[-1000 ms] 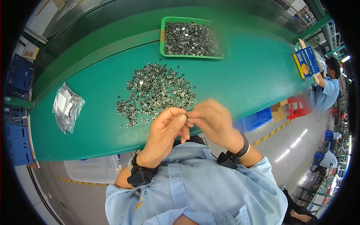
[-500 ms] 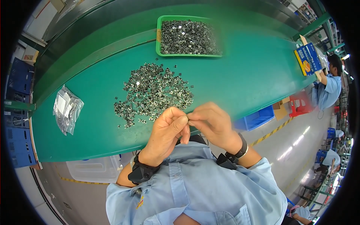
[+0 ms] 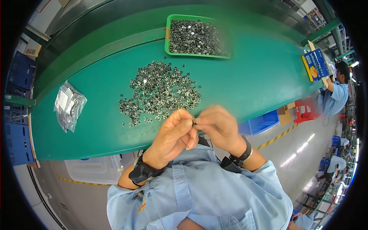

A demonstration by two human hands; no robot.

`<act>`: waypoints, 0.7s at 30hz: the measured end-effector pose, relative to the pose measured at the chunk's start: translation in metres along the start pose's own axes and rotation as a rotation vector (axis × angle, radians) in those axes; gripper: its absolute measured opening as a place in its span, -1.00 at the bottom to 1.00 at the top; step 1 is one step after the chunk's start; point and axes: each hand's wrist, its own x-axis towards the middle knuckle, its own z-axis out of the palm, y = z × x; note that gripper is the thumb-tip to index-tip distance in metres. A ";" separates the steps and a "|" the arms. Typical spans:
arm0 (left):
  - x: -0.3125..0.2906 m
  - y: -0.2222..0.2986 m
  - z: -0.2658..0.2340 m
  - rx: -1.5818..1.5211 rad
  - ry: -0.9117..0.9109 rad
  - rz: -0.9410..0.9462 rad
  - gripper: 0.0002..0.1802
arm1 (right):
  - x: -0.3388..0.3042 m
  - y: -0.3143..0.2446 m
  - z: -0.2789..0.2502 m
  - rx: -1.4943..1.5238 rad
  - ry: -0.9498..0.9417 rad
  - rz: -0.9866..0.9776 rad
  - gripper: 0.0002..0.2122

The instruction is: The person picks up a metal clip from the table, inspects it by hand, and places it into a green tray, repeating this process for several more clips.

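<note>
Pinching one tiny dark piece [image 3: 194, 123] near the middle of the frame, with the fingers [image 3: 184, 127] of the left hand [image 3: 167, 141] and of the right hand [image 3: 220, 129]. Closed tip to tip on both sides, thumb against finger, right around the piece. Too small to tell its shape. Curled loosely below, on the left hand, at the other fingers. Strapped around both wrists: black bands [image 3: 145, 171] with little boxes. Just above the hands, on the green tabletop [image 3: 253, 76]: a big messy pile of little shiny metal bits [image 3: 159, 92]. At the top middle, a green tray [image 3: 197, 56] full of more bits like these, blurry along its right side. At the left, a clear bag [image 3: 71, 109] with small things and white paper inside. At the far right, a blue and yellow box [image 3: 315, 65] on the tabletop, and beside it a co-worker [image 3: 336, 96] in a light blue shirt. Under the right edge, a blue bin [image 3: 264, 122] and something red [image 3: 304, 111]. On the gray floor [image 3: 287, 172], yellow and black tape [image 3: 276, 137]. At the lower left, a see-through tub [image 3: 92, 171]. Along the left rim, blue crates [image 3: 17, 138].
</note>
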 end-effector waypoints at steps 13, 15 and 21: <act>0.002 0.011 0.005 0.220 0.107 0.014 -0.87 | 0.009 0.011 -0.003 -0.054 -0.018 0.068 -0.88; 0.002 0.012 0.010 0.195 0.168 0.054 -0.85 | 0.031 0.022 -0.018 -0.252 -0.003 -0.040 -0.91; 0.000 0.014 -0.002 0.199 0.144 0.061 -0.82 | 0.102 0.059 -0.061 -0.343 0.145 0.284 -0.93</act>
